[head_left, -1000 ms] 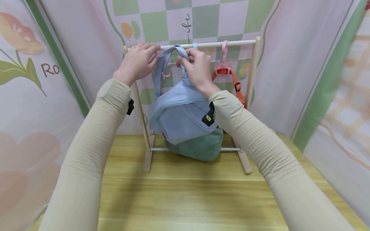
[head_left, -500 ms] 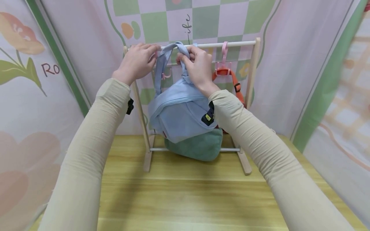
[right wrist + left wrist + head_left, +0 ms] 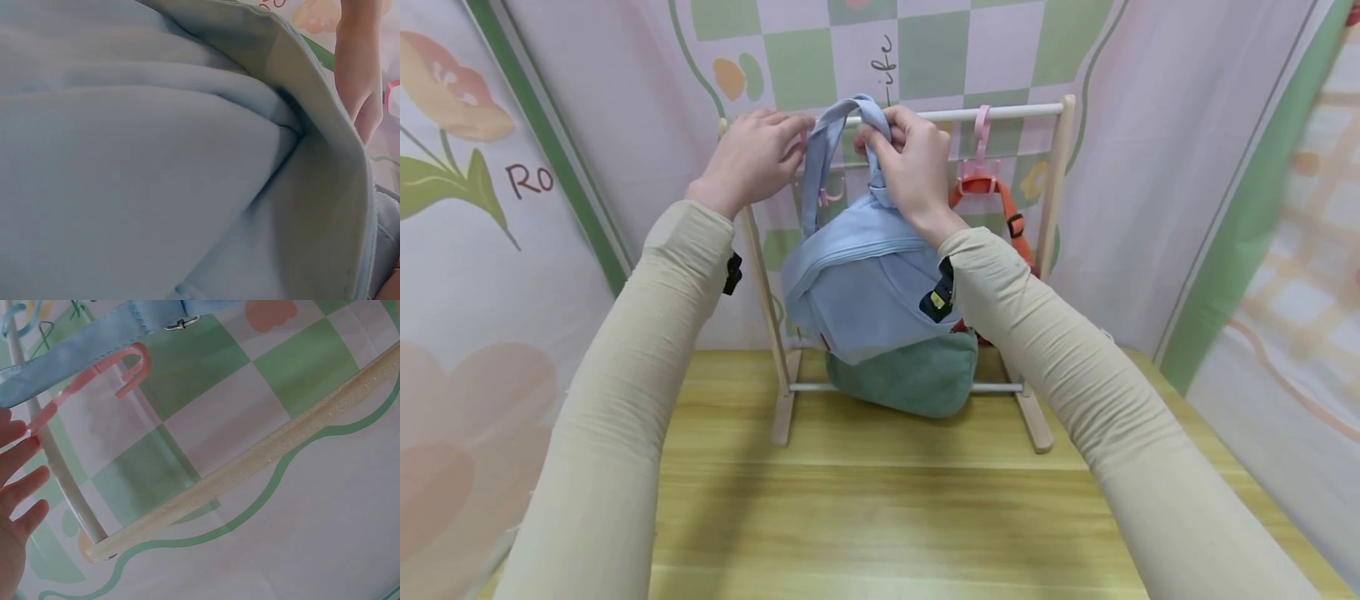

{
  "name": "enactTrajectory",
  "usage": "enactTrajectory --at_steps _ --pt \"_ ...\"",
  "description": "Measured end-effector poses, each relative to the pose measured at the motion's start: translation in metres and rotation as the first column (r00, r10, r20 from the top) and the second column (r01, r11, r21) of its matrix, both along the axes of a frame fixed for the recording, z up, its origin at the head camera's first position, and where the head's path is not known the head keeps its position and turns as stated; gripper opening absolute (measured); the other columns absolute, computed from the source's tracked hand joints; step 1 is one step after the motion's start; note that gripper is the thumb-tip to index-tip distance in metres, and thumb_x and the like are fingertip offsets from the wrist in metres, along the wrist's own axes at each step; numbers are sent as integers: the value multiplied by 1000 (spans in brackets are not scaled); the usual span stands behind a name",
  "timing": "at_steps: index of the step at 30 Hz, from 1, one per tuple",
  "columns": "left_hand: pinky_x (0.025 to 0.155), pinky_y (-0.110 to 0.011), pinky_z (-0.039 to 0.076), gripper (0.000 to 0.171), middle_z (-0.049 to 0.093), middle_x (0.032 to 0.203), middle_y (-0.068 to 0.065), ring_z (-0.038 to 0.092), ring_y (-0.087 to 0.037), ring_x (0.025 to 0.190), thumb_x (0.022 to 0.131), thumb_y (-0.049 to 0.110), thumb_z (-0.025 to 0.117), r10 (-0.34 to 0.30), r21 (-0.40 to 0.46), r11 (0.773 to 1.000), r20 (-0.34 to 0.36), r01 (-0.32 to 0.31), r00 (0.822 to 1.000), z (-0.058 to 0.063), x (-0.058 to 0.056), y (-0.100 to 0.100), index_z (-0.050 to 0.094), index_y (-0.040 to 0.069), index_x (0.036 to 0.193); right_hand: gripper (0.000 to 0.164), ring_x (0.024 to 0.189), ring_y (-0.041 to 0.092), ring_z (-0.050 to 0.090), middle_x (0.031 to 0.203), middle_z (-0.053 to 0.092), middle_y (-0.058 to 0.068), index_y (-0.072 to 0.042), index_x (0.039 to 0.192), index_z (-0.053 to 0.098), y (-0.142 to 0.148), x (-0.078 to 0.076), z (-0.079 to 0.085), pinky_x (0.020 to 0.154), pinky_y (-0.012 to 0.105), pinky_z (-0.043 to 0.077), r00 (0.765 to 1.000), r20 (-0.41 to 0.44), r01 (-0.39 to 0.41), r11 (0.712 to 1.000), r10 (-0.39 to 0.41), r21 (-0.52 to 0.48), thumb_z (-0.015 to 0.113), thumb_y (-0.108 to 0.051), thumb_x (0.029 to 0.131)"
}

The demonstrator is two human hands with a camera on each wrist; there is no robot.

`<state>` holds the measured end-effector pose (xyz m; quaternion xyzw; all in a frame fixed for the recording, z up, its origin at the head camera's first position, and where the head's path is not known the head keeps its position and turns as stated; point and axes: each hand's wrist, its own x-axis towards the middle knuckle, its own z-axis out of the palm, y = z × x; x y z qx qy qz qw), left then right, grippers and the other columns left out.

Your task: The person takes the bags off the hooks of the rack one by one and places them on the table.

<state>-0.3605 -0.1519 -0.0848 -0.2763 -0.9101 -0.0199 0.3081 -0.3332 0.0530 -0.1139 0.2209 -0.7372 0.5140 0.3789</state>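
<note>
Head view: curtain (image 3: 490, 287) reads "Ro"; left fingers (image 3: 786, 129) pinch pink hook (image 3: 84, 378), right fingers (image 3: 880, 147) blue strap (image 3: 872, 115).

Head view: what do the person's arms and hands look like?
The left sleeve and right sleeve are long, beige and creased. A small black device shows by the left cuff; a yellow-marked black device by the right cuff. The left hand and right hand are ungloved.

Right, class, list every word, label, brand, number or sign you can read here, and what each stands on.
"Ro": on the left cloth.
"ife": sideways on the back cloth; any first letter is unclear.
Yellow patch on the black device by the right sleeve: too small to read.
Blue bag: no readable text.
</note>
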Motion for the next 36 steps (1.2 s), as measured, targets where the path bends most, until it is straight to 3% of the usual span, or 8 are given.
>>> enactTrajectory --at_steps 14,24,32,36 --pt "111 -49 30 41 51 140 -10 44 -33 131 101 26 38 -21 10 1000 9 21 1000 0 -1 1 49 13 138 19 90 5 69 92 74 9 -4 97 66 5 3 -3 85 19 52 996 -74 -58 995 52 -85 67 -21 88" --pt "108 -51 33 38 51 141 -7 45 -33 129 100 24 40 -19 16 1000 -6 19 1000 -3 -2 1 51 13 136 18 93 17 70 96 72 19 6 101 64 6 40 -7 86 20 52 998 -30 -59 997 57 -52 64 -8 90" --pt "105 -53 35 40 50 142 -7 45 -33 130 100 22 40 -12 0 1000 -7 12 1000 -3 -2 2 48 12 138 19 86 13 71 94 73 13 0 99 65 19 16 -18 82 21 54 996 -4 -89 996 89 -14 67 -16 89" --pt "104 -53 35 40 50 142 -7 45 -33 130 100 22 40 -9 -4 1000 -6 9 1000 -3 -3 4 48 12 138 20 82 11 71 91 74 11 -3 98 65 24 11 -23 78 21 55 996 25 -88 996 88 32 67 -20 89"
